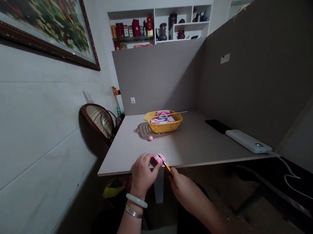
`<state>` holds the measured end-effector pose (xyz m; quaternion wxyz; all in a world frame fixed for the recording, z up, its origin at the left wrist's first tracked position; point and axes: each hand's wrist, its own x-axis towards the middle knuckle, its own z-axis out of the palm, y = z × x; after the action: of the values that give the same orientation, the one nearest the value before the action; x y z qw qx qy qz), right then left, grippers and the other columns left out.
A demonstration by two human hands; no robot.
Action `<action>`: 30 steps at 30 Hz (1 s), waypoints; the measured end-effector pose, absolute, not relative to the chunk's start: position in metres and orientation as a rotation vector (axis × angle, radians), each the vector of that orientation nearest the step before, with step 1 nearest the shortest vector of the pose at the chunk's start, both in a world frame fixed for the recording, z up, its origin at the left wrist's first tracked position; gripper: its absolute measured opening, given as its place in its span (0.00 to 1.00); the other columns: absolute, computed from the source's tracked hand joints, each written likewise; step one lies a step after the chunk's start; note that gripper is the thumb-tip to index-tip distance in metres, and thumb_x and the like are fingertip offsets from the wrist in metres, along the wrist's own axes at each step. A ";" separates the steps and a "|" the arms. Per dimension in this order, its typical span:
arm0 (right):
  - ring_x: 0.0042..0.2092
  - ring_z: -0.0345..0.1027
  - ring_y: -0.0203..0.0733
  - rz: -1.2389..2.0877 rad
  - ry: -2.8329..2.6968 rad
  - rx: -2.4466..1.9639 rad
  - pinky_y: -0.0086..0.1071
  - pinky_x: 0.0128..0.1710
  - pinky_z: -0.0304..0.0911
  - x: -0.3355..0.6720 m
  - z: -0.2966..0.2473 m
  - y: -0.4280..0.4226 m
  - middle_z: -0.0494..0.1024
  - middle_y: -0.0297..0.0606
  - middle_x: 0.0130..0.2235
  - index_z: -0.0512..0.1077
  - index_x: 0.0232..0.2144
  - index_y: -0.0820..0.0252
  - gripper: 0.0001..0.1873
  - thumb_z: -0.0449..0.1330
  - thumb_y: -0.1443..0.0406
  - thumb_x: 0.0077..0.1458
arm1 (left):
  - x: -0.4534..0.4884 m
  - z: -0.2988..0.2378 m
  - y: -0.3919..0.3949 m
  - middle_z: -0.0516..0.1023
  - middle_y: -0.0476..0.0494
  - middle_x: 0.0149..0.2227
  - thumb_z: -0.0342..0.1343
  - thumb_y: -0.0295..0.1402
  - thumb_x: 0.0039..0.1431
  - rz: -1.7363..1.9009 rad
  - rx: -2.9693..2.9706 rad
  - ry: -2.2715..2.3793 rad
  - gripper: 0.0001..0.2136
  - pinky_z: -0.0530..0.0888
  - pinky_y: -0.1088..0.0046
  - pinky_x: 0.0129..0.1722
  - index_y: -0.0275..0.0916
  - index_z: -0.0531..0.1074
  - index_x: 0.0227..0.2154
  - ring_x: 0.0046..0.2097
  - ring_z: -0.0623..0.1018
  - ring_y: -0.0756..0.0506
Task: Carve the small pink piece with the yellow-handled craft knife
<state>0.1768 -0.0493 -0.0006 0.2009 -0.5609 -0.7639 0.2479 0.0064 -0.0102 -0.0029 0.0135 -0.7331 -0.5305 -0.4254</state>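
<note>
My left hand [142,173] grips a small pink block [158,160] at the near edge of the pale grey table [197,144]. My right hand [181,193] holds a yellow-handled craft knife [166,166], and its blade touches the pink block. The fingers of my left hand hide part of the block. A jade bangle [137,200] and thin silver bangles [134,211] circle my left wrist. A small pink ball [150,138] lies on the table farther ahead.
A yellow plastic basket [163,128] holding pink-and-white boxes and a thin wooden stick stands on a woven mat [143,131]. A white power bank [247,141] and black phone [217,126] lie at the right. Grey panels bound the table's back and right; a wall runs along the left.
</note>
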 end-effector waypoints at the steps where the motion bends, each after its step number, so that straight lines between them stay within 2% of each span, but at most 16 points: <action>1: 0.36 0.71 0.40 0.707 -2.129 -1.560 0.27 0.30 0.50 0.179 -0.003 -0.052 0.77 0.41 0.34 0.62 0.38 0.58 0.10 0.41 0.65 0.64 | 0.006 -0.003 -0.010 0.74 0.45 0.36 0.55 0.39 0.58 -1.326 -2.287 -1.644 0.08 0.70 0.69 0.38 0.42 0.70 0.36 0.40 0.73 0.45; 6: 0.34 0.71 0.39 0.689 -2.109 -1.583 0.28 0.29 0.48 0.185 -0.010 -0.062 0.76 0.39 0.32 0.60 0.33 0.57 0.10 0.41 0.63 0.64 | 0.007 -0.001 -0.012 0.74 0.45 0.36 0.56 0.38 0.57 -1.319 -2.312 -1.622 0.07 0.70 0.70 0.38 0.42 0.70 0.36 0.39 0.73 0.45; 12: 0.37 0.72 0.40 0.681 -2.141 -1.578 0.27 0.31 0.50 0.175 0.001 -0.048 0.77 0.42 0.35 0.62 0.38 0.58 0.10 0.41 0.65 0.64 | 0.006 0.000 -0.011 0.74 0.47 0.34 0.56 0.39 0.57 -1.308 -2.262 -1.638 0.07 0.70 0.71 0.35 0.42 0.70 0.36 0.36 0.73 0.47; 18: 0.34 0.71 0.40 0.726 -2.108 -1.602 0.28 0.29 0.50 0.185 -0.008 -0.062 0.77 0.41 0.33 0.62 0.35 0.58 0.11 0.41 0.64 0.64 | 0.008 -0.001 -0.012 0.75 0.47 0.35 0.56 0.38 0.57 -1.322 -2.275 -1.625 0.07 0.70 0.71 0.36 0.42 0.71 0.36 0.37 0.73 0.47; 24: 0.39 0.72 0.41 0.689 -2.137 -1.579 0.27 0.31 0.51 0.175 0.007 -0.048 0.77 0.43 0.37 0.63 0.39 0.59 0.11 0.41 0.64 0.64 | 0.007 -0.002 -0.010 0.74 0.48 0.34 0.56 0.39 0.57 -1.316 -2.256 -1.649 0.08 0.70 0.71 0.35 0.42 0.70 0.36 0.35 0.72 0.47; 30: 0.34 0.71 0.40 0.698 -2.115 -1.558 0.28 0.29 0.49 0.185 -0.013 -0.060 0.77 0.40 0.33 0.61 0.34 0.57 0.11 0.41 0.64 0.64 | 0.008 -0.001 -0.012 0.74 0.47 0.34 0.56 0.40 0.58 -1.312 -2.285 -1.635 0.08 0.70 0.71 0.36 0.42 0.70 0.35 0.36 0.73 0.47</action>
<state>0.1852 -0.0602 -0.0133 0.2104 -0.5603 -0.7607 0.2511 0.0076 -0.0123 -0.0005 0.0204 -0.7367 -0.5271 -0.4232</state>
